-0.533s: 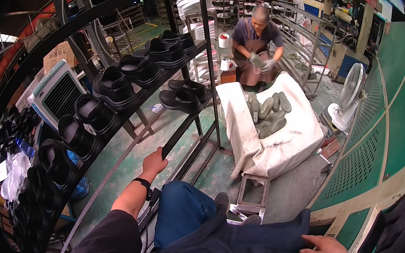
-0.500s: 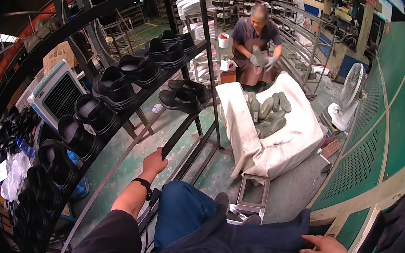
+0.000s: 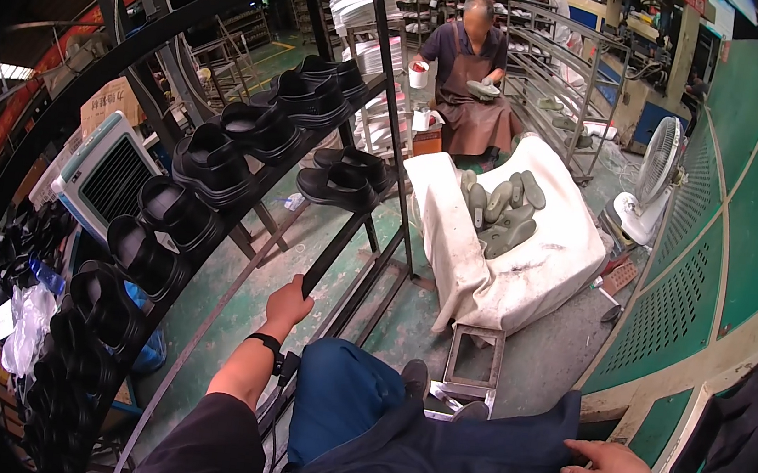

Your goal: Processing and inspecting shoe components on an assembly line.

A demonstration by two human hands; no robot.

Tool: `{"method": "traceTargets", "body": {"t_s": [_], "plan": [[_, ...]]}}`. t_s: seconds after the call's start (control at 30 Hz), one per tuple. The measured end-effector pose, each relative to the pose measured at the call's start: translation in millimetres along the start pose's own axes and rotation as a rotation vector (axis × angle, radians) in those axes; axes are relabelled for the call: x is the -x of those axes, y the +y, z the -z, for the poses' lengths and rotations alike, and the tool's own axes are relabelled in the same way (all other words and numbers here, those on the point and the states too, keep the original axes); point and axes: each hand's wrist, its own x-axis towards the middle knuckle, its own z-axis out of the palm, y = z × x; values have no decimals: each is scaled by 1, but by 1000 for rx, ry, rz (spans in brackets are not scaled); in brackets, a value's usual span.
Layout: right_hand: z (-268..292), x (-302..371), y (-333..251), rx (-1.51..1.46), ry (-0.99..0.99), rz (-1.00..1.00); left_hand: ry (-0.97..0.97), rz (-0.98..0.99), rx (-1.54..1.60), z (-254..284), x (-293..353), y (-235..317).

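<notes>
My left hand (image 3: 289,305) is closed around a black metal bar (image 3: 333,255) of the shoe rack. Black shoes (image 3: 211,163) stand in a row along the rack's sloping upper shelf, and another pair (image 3: 343,180) sits on a short bar near the rack's post. On the other side, my right hand (image 3: 611,467) lies with fingers stretched out at the edge of the dark blue cloth (image 3: 486,446) over my lap. Nothing shows in that hand. Green machine panels are close beside it.
Ahead, a white cloth-covered stand (image 3: 541,281) bears several grey-green shoe soles (image 3: 513,214). Behind it a co-worker in a brown apron (image 3: 469,84) sits holding a sole (image 3: 483,90). A white fan (image 3: 655,178) stands by the green panels (image 3: 667,313); an air cooler (image 3: 108,173) is left.
The co-worker has sat more upright and shifted left, lowering the sole in one hand and reaching the other toward a white cup-like container. My two hands have stayed put.
</notes>
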Motion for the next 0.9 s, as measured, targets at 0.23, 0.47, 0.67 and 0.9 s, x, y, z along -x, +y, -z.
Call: {"method": "traceTargets", "body": {"t_s": [0.23,0.47,0.67,0.9], "plan": [[0,0,-1,-22,8,6,-17,12,-5,0,-1,0],[-1,0,0,-19,16,10,-10,2,5,-1,-2,-1],[-1,0,1,-23,18,14,-9,9,7,-1,-1,-1],[0,0,1,4,9,6,-2,7,8,-1,-1,0]]}}
